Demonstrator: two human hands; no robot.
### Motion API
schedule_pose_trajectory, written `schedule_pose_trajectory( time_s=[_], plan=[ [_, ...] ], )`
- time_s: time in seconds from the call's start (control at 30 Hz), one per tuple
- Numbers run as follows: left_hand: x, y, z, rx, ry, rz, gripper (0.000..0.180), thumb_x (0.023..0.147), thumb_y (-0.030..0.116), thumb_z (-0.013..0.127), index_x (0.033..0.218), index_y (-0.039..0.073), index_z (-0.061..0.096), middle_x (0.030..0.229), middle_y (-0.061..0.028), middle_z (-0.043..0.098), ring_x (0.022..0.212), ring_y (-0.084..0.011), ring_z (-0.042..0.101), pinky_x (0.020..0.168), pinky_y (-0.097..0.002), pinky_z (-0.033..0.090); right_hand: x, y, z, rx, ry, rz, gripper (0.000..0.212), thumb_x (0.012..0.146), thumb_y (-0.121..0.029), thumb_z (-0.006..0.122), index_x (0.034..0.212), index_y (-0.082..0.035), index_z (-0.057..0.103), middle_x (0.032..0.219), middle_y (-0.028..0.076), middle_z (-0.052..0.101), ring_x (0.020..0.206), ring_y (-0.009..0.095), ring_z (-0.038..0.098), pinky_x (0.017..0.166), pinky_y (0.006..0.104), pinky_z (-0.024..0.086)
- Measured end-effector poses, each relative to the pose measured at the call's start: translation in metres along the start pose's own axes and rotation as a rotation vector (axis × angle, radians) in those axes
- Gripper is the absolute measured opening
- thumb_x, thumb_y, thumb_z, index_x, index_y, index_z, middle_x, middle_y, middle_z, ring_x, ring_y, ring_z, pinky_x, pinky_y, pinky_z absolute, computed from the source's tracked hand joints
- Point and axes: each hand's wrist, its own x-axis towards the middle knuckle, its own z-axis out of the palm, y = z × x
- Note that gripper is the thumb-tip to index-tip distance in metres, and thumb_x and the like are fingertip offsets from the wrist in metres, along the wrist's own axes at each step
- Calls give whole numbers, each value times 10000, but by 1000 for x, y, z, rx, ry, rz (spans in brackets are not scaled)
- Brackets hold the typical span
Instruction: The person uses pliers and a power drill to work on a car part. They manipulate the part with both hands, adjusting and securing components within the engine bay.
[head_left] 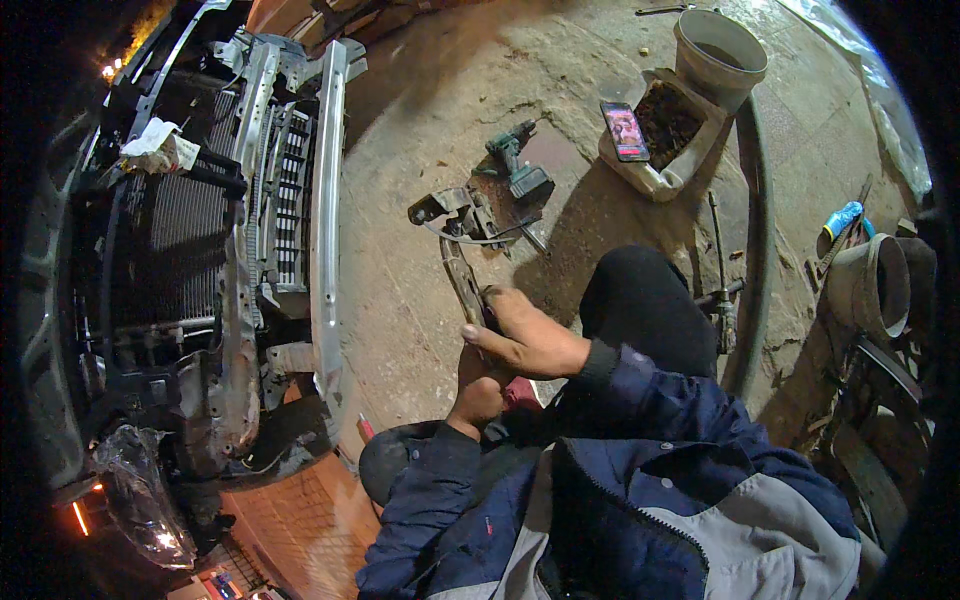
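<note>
A long, worn metal bracket [457, 275] slants up and away from my hands, with a wider latch-like head [455, 210] at its far end. A thin cable loops beside that head. My right hand [525, 335] is closed round the near part of the bracket, its thumb lying along the metal. Lower down, my left hand [478, 398] is closed about the near end, where the wrist and sleeve hide most of its grip. Just beyond the bracket's head, a green and black cordless drill [515, 158] lies on the floor.
At left stands an opened car front with a radiator [170, 250], silver crossbar [328, 220] and headlight [145, 500]. A phone [625, 132] rests on a cut container [690, 170] of dark debris, beside a bucket [720, 85]. A dark pipe [755, 250] and another bucket [850, 290] are at right.
</note>
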Motion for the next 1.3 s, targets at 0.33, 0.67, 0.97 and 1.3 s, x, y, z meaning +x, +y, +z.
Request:
schedule_pose_trajectory(
  time_s=[0.33,0.67,0.97,1.3],
  plan=[
    [-4,5,-29,290,-61,36,551,777,35,740,1313,-29,630,1158,-156,690,1067,-306,683,983,-423,549,-220,195,-172,190,1010,1021,413,1067,-413,707,1059,-1,734,896,102,707,799,257,677,714,409,527],
    [-7,12,-21,-142,-170,-216,645,822,-77,665,1450,-130,526,1430,-215,614,1331,-350,615,1189,-488,452,-354,366,-55,767,998,826,479,1128,-386,628,1442,-35,714,1196,101,785,1011,256,715,925,418,581],
    [-24,26,-18,-178,-138,-284,639,811,-34,675,1440,-62,568,1351,-195,653,1255,-332,644,1163,-464,462,-334,344,-109,1191,1304,732,190,973,-260,810,932,-83,754,835,46,715,713,218,653,705,407,585],
    [-20,33,-128,740,-208,162,481,810,37,796,1275,-4,678,1115,-117,687,1072,-256,680,992,-440,540,-372,197,-216,830,1128,528,419,1073,-312,679,1382,-30,701,924,29,649,749,191,623,712,375,549]
  ],
)
